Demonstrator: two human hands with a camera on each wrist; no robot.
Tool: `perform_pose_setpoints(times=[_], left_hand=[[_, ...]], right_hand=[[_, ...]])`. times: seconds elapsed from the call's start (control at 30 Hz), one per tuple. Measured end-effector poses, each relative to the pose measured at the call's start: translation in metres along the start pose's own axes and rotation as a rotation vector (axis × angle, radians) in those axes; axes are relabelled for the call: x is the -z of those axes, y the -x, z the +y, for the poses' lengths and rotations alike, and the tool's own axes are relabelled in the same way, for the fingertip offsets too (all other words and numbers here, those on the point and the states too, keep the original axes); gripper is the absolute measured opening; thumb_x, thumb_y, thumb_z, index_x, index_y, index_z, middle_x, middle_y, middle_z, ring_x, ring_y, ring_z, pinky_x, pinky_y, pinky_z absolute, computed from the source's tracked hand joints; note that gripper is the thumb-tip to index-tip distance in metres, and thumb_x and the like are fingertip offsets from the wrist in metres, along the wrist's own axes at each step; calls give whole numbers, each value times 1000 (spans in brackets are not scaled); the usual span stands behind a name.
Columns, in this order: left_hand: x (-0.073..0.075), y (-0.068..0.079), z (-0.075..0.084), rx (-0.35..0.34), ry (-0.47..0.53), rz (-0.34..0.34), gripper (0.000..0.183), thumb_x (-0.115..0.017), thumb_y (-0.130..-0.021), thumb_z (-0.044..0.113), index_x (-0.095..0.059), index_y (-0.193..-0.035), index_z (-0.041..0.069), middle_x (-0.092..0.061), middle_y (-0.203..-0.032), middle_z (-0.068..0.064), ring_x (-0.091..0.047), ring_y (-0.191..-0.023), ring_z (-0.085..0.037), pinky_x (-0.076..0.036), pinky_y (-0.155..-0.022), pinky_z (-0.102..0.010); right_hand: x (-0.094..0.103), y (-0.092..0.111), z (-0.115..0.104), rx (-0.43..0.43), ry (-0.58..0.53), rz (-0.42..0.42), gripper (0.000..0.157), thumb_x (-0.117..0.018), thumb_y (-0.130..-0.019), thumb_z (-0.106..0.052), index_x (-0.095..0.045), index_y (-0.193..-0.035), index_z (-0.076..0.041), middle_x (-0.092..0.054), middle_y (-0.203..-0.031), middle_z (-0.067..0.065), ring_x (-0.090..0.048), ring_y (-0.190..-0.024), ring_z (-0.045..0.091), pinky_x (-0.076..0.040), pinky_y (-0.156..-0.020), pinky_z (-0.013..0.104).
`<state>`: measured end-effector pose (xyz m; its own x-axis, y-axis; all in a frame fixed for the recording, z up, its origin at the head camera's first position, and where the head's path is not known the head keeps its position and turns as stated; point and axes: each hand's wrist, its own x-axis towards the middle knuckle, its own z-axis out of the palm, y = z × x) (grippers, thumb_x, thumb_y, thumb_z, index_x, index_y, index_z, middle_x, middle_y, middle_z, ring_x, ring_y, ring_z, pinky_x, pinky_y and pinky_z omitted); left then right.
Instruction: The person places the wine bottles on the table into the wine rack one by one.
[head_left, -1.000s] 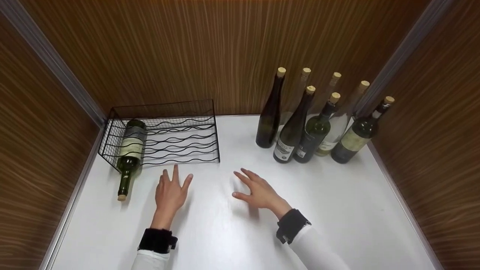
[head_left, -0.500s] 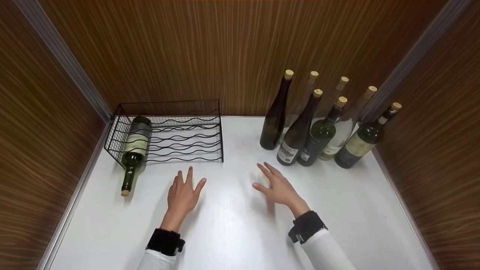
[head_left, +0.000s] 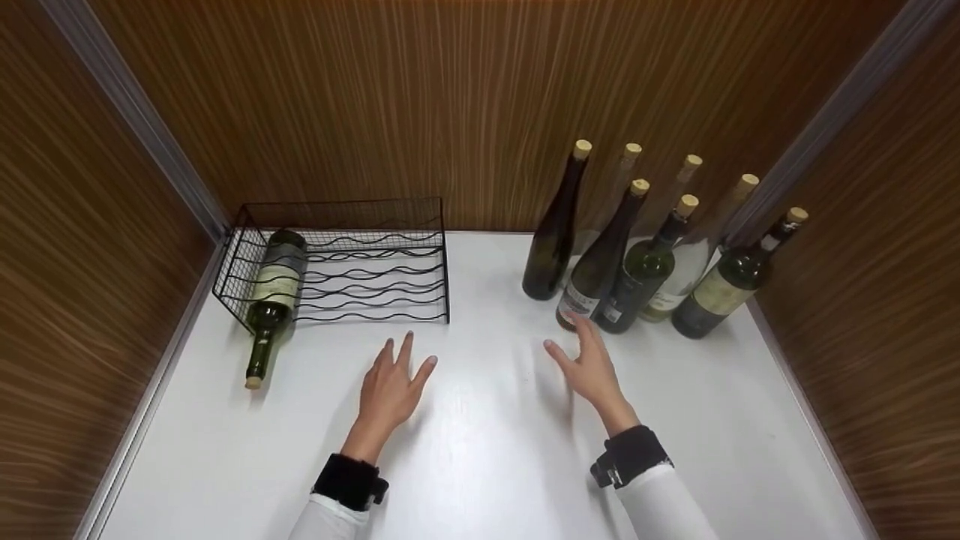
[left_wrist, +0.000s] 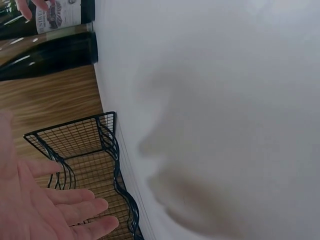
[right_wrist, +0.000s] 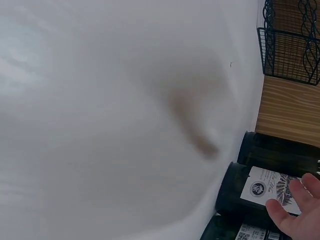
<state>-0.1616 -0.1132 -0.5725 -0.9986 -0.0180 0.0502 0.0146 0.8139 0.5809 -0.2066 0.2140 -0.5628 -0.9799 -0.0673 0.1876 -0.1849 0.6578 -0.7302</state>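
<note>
My left hand (head_left: 390,394), fingers spread, hovers over the white table in front of a black wire wine rack (head_left: 367,292); it holds nothing. A green wine bottle (head_left: 276,285) lies in the rack's left end, its corked neck toward me. My right hand (head_left: 592,367) is at the front of a group of upright corked bottles, thumb and fingers apart. Its fingertips overlap the lower label of a dark slender wine bottle (head_left: 604,262); whether they touch it I cannot tell. In the right wrist view that bottle's white label (right_wrist: 270,190) shows beside the fingers.
Another dark slender bottle (head_left: 553,247) stands left of the group. A green bottle (head_left: 646,262), a cream-labelled bottle (head_left: 724,292) and several clear ones stand close together. Wood-grain panels (head_left: 480,112) enclose the white table (head_left: 480,450) at the back and both sides.
Both hands have shifted to the right. My right hand has come up to the front dark slender bottle. The view has also shifted slightly, and the bottles stand as before.
</note>
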Motion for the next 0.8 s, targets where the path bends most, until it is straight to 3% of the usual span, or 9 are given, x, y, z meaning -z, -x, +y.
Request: perform_pose_setpoints(times=[0.17,0.3,0.5,0.8], left_hand=[[-7,-1,8,-35,56,-16,76,-39,-98,64,-34,-154,13,-32,-150,-30,-36,-135,-46,-36,-103,-59],[-12,-2,16,-61,104,-32,76,-39,-98,65,-33,-154,15,-32,-152,-28,-36,-135,-46,-36,-103,-59],[-17,-3,30,-79,177,-90,76,-38,-97,66,-31,-155,18,-28,-155,-24,-32,-138,-44,-32,-106,-59],[-22,-1,43,-103,281,-178,75,-37,-97,66,-27,-157,21,-26,-157,-20,-28,-140,-41,-30,-106,-62]], right_hand=[[3,-3,5,-35,-74,145,67,-69,-93,-27,-38,-146,1,-40,-142,23,-40,-131,38,-31,-109,49],[6,-7,8,-62,-142,204,72,-71,-92,-22,-32,-145,6,-37,-140,27,-39,-130,41,-30,-110,50],[10,-15,10,-133,-233,246,77,-70,-92,-19,-24,-149,5,-31,-145,28,-36,-133,42,-34,-106,55],[12,-28,8,-215,-271,249,89,-69,-93,-22,-10,-156,-1,-21,-155,23,-23,-143,36,-26,-114,46]])
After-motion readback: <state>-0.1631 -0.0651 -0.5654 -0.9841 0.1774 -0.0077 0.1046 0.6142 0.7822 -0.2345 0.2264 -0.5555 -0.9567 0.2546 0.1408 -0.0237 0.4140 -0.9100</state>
